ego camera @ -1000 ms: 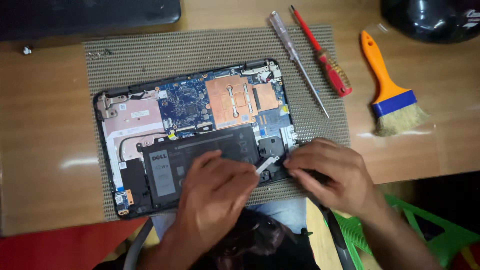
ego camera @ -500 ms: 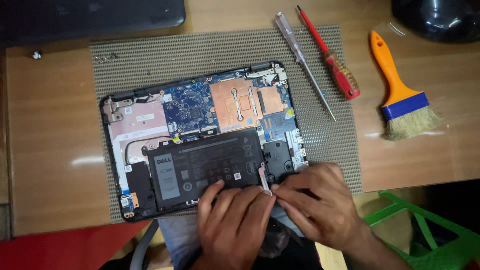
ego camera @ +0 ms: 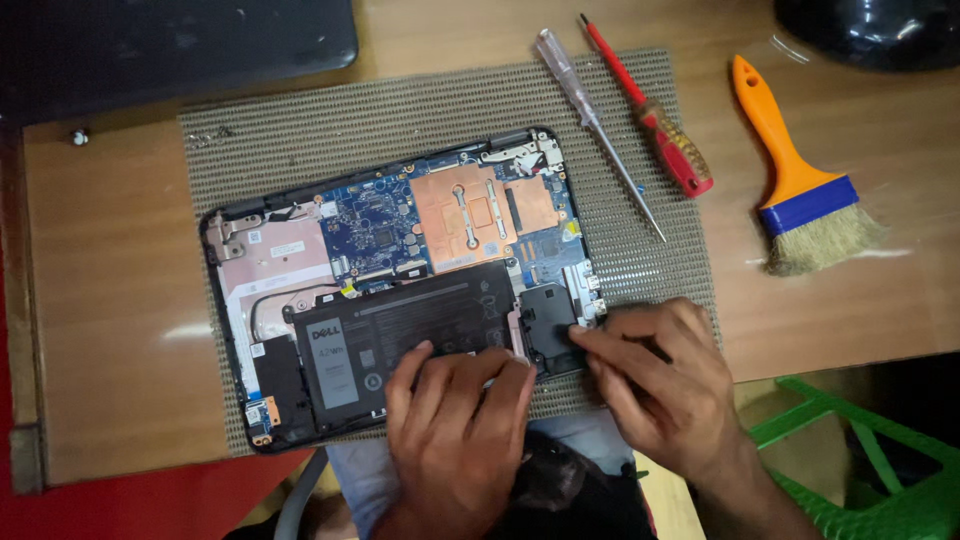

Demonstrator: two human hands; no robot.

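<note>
The left hand (ego camera: 460, 425) lay flat, fingers together, pressing the smooth black battery (ego camera: 405, 340) inside the opened laptop shell (ego camera: 235, 300). The right hand (ego camera: 655, 385) just beside it pinched the shell's near corner. Beyond the hands, copper plates (ego camera: 470, 210) gleamed; a woven mat (ego camera: 300, 140) lay beneath.

On the desk (ego camera: 110, 300) lies a woven mat (ego camera: 400, 110), and across its upper right corner rest a clear-handled screwdriver (ego camera: 590, 120) and, just beside it, a red-handled screwdriver (ego camera: 660, 125). Right of the mat lies an orange brush (ego camera: 795, 180) with a blue band. A green stool (ego camera: 860, 460) stands below the desk's right edge, and a small screw (ego camera: 80, 135) sits near the top left.
</note>
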